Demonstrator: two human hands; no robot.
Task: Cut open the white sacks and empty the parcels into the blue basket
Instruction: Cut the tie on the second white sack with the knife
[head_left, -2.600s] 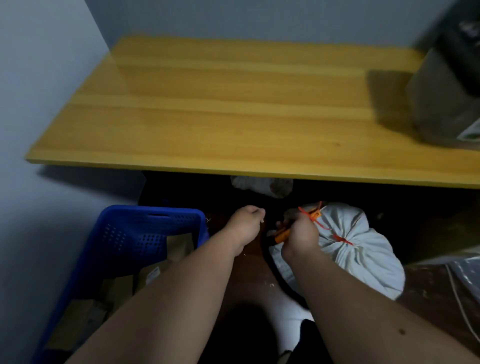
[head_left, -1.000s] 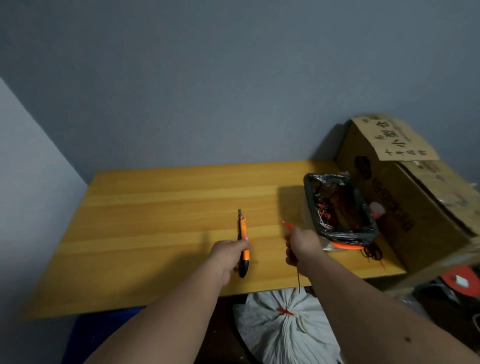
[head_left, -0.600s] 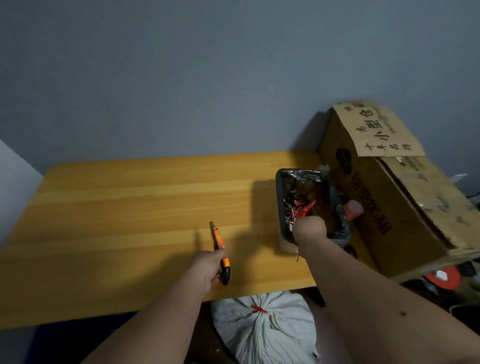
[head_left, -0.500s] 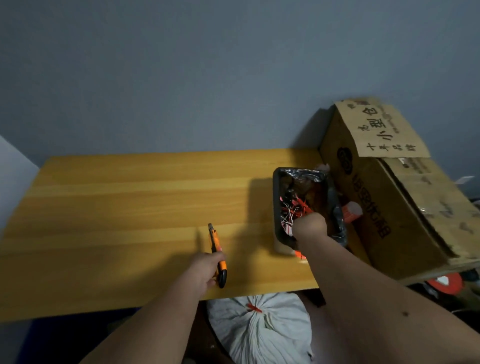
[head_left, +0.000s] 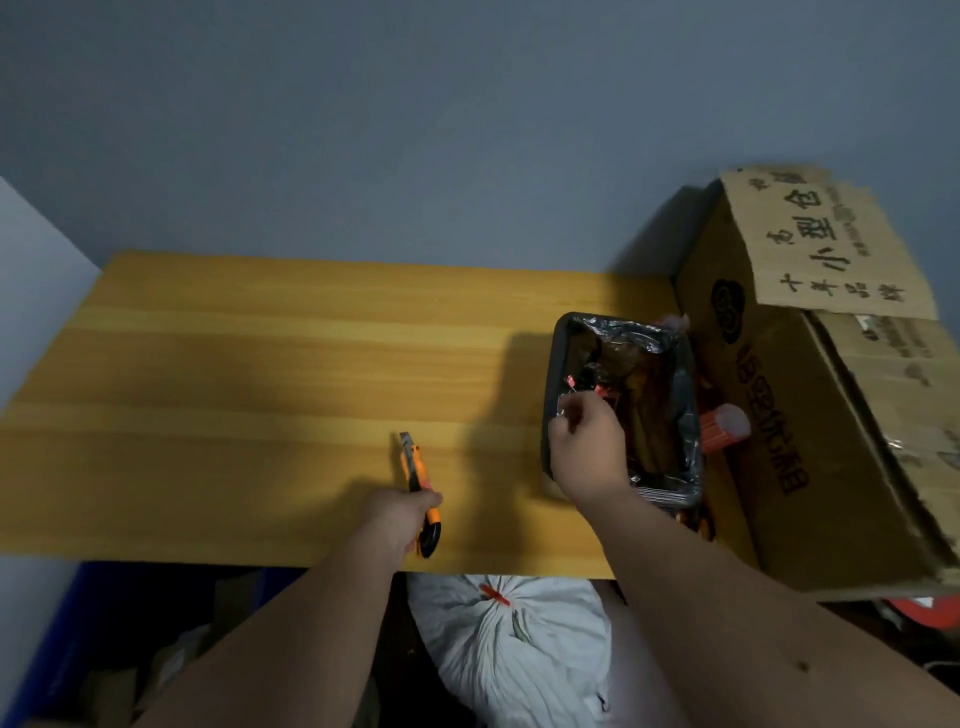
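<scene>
Left hand (head_left: 402, 519) clamps the orange utility knife (head_left: 418, 488) on the tabletop (head_left: 234, 395). Right hand (head_left: 587, 447), fingers pinched, possibly on a cut tie, hovers over the lined bin (head_left: 685, 415). White sack (head_left: 514, 649) at 6 o'clock remains tied; blue basket (head_left: 31, 670) at 7 holds parcels.

On the counter (head_left: 260, 389), the knife (head_left: 418, 483) lies left of the bin (head_left: 621, 405) — box (head_left: 810, 415) right, sack (head_left: 514, 649) below.
</scene>
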